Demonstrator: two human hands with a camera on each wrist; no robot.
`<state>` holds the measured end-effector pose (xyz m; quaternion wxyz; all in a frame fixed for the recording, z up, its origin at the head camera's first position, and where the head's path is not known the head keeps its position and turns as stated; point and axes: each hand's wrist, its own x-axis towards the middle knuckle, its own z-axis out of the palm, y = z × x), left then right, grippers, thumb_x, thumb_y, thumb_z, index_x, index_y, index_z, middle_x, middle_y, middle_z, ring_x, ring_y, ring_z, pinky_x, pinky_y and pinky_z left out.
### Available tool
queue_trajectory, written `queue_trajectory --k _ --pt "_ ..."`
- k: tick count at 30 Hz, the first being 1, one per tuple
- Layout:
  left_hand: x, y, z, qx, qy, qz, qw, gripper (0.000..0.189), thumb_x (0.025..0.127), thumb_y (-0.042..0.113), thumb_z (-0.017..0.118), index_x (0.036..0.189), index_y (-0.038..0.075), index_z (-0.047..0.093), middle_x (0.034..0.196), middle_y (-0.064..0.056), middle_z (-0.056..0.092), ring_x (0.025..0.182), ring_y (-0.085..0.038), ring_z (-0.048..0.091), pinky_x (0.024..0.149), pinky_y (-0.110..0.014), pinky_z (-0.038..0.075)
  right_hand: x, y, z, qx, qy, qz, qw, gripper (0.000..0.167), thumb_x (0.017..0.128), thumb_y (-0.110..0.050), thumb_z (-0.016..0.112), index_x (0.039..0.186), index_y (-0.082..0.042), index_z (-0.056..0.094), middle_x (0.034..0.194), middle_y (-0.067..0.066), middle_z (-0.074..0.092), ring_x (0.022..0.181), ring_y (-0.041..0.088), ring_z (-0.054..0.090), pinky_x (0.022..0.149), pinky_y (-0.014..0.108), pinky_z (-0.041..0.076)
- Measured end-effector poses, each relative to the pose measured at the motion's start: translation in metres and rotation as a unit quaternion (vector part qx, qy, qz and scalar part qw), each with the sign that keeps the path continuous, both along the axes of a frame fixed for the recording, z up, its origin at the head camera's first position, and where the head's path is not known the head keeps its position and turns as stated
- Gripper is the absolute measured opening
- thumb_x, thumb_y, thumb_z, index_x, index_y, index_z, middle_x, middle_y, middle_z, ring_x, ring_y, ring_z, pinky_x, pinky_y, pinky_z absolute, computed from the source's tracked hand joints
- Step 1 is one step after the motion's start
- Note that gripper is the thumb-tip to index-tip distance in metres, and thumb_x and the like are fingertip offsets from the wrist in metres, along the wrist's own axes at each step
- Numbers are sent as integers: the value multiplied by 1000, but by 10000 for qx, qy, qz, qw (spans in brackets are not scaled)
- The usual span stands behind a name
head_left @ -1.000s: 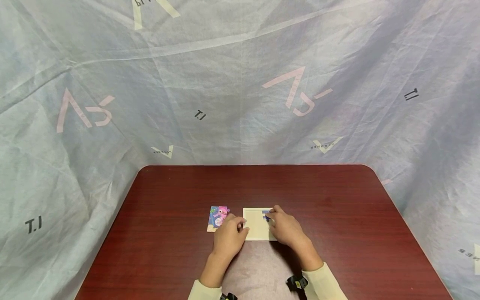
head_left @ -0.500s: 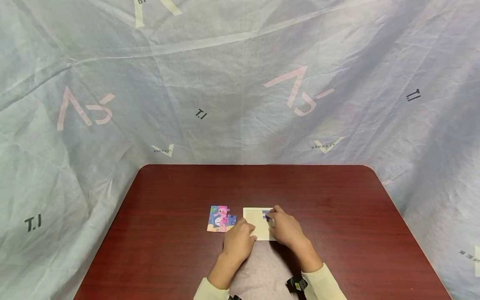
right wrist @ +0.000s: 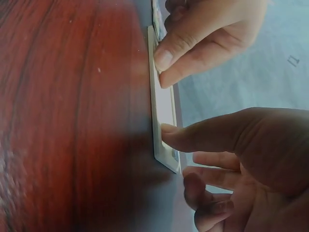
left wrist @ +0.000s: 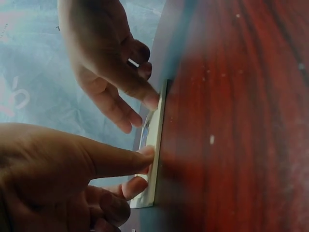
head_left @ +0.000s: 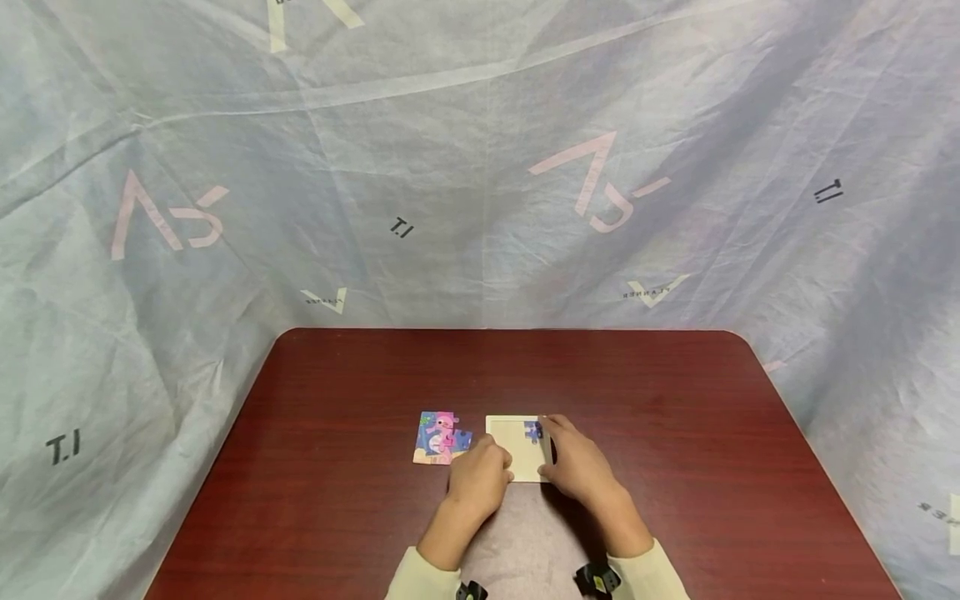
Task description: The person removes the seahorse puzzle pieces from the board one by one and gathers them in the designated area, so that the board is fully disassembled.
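Observation:
A shallow cream puzzle tray [head_left: 523, 460] lies flat on the table. One blue puzzle piece [head_left: 532, 429] sits in its far right corner. My left hand [head_left: 478, 477] grips the tray's left side, thumb and index fingertips close together at the near left part. At the right end is my right hand [head_left: 583, 462], its thumb touching the near rim and its other fingers extended beside the right edge. Left of the tray lies a partly joined puzzle [head_left: 435, 440] with a pink seahorse on blue; my left hand covers some of its right side.
The table [head_left: 337, 517] is dark red wood-grain. Patterned grey cloth [head_left: 480, 167] hangs behind it and along both sides. Each wrist wears a small black camera, such as the right one [head_left: 597, 578].
My left hand has shifted right from beside the joined puzzle, baring more of it. My right fingers have come off the blue piece to the tray's right edge, and more of the piece shows.

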<state>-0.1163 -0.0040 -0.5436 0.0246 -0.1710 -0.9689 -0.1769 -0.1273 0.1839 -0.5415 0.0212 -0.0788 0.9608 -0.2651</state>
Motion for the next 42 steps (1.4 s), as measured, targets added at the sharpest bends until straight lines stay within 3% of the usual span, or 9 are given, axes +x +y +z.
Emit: queue_trajectory --k 3,8,11,16,23,32,38,42 --pt "-1 0 3 -50 -93 44 9999 28 81 21 88 62 22 67 80 1 58 66 -16 65 55 -35 49 2 1 1 -40 -24 96 9999 83 74 -7 90 150 -1 56 152 17 59 129 38 66 102 54 55" --pt "-2 2 6 -52 -216 84 9997 32 80 19 89 60 18 64 79 1 57 64 -14 61 55 -35 48 1 3 4 -135 -153 186 9996 89 73 -8 93 152 -3 54 153 19 59 139 38 60 111 54 51" --pt "-3 4 8 -57 -240 98 9996 27 79 18 90 65 17 67 80 1 58 65 -14 61 56 -35 49 -1 3 5 -53 -270 77 9996 94 70 -9 95 154 -6 53 148 18 64 128 39 67 100 56 56" --pt "-1 7 7 -37 -223 165 9996 15 78 16 90 86 13 78 87 -2 65 72 -20 70 62 -37 56 -2 3 7 97 -469 -168 9987 101 67 -14 98 156 -12 51 134 20 72 102 38 74 76 54 57" --pt "-3 9 7 129 -180 255 9994 24 76 17 92 94 10 78 91 -4 68 77 -26 73 65 -42 58 -1 6 4 137 -572 -247 9980 101 68 -18 99 157 -13 51 133 20 73 98 37 74 73 54 56" --pt "-16 27 5 -92 143 195 9997 38 81 24 90 116 13 78 104 -7 72 80 -28 76 66 -40 59 -4 5 4 176 -528 -239 9982 101 67 -21 99 156 -12 52 134 21 72 103 42 74 75 56 56" --pt "-29 41 2 -325 -44 327 9989 46 87 29 86 130 18 75 115 -6 71 89 -26 77 65 -43 60 -4 5 6 173 -418 -245 9987 99 67 -19 99 154 -11 54 130 21 74 101 41 74 74 56 56" --pt "-34 44 -3 -456 -64 373 9982 45 88 36 85 129 20 76 115 -7 69 87 -26 77 63 -44 60 -3 4 7 142 -428 -217 9987 100 66 -18 98 155 -10 53 131 21 73 102 42 74 74 57 57"
